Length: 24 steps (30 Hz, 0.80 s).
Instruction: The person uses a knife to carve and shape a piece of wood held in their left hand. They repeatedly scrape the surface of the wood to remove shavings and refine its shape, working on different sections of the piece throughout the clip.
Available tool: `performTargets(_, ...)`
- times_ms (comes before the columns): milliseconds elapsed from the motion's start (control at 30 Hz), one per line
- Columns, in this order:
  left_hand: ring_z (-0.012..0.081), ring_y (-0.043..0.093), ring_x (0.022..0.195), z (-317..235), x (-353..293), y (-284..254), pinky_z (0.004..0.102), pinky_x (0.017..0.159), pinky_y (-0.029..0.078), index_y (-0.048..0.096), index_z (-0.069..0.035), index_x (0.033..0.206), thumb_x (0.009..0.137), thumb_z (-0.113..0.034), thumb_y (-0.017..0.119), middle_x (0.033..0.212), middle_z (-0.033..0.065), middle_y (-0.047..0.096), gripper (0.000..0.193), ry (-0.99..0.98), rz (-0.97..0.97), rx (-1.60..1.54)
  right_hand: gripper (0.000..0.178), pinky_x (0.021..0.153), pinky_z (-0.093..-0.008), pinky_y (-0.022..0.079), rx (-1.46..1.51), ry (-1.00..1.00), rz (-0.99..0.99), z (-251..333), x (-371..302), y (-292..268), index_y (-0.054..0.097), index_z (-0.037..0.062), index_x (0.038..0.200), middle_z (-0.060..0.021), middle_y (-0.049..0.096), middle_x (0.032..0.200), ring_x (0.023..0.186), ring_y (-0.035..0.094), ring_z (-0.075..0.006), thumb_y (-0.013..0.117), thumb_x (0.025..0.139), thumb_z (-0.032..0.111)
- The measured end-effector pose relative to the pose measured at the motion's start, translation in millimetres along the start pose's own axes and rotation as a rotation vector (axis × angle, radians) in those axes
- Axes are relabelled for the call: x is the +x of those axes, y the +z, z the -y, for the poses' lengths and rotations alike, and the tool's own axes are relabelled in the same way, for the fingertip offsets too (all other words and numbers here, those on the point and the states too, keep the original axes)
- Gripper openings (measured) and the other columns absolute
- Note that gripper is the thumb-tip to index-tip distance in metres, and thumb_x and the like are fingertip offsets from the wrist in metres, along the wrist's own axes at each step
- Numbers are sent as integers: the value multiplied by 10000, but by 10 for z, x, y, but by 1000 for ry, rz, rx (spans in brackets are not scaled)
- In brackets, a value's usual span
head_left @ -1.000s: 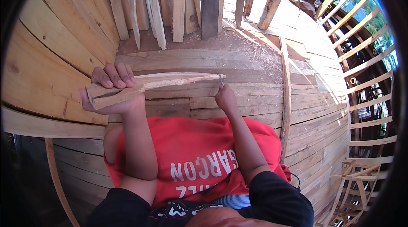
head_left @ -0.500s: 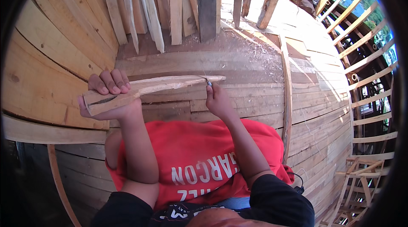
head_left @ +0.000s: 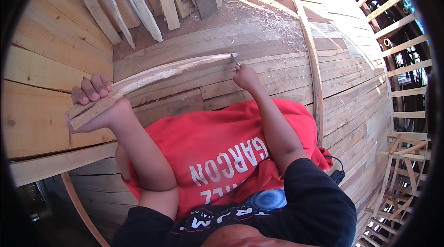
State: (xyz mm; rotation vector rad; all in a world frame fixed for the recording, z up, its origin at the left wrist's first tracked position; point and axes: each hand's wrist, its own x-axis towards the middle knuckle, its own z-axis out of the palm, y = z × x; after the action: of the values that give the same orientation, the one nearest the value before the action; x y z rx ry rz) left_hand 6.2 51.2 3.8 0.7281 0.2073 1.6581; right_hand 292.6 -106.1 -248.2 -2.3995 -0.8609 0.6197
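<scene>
My left hand (head_left: 109,114) is wrapped around the broad, cracked end of a long pale piece of wood (head_left: 166,70). Its fingers lie over the top, and the thumb side shows at the butt. The piece curves slightly and tapers to a thin tip at the right. At that tip my right hand (head_left: 246,77) is closed on a small knife (head_left: 237,63), of which a bit of shiny handle and a thin dark blade show. The blade touches or crosses the wood close to its end; which one, I cannot tell.
A red cloth (head_left: 222,140) covers my lap. Wood shavings (head_left: 282,25) litter the plank floor (head_left: 273,69). Several boards (head_left: 164,2) lean at the far left beside a plank wall (head_left: 46,108). A long batten (head_left: 311,57) crosses the floor, and a slatted railing (head_left: 409,69) stands at right.
Both hands and the wood sit farther from my body. My left hand has shifted left, and my right hand with the knife has moved slightly right, toward the wood's tip. The view has also turned.
</scene>
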Motion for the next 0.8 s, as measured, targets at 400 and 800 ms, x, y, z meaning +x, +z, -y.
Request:
performTargets(400, 137, 386, 463, -63, 95, -256, 286, 475, 320, 464, -164, 591, 806, -518, 403, 514, 3, 437, 419, 3, 115, -5, 437, 443, -404, 510, 265, 169, 157, 175, 40, 12, 611, -55, 923, -223, 649, 737, 583, 665, -292, 384, 1028, 303)
performTargets(800, 138, 407, 483, -51, -4, -82, 279, 518, 339, 451, -164, 578, 774, -475, 435, 519, 1, 426, 368, -31, 220, -33, 373, 759, -564, 471, 178, -132, -52, 591, -320, -112, 622, -71, 870, -330, 630, 805, 832, 614, -514, 470, 990, 248)
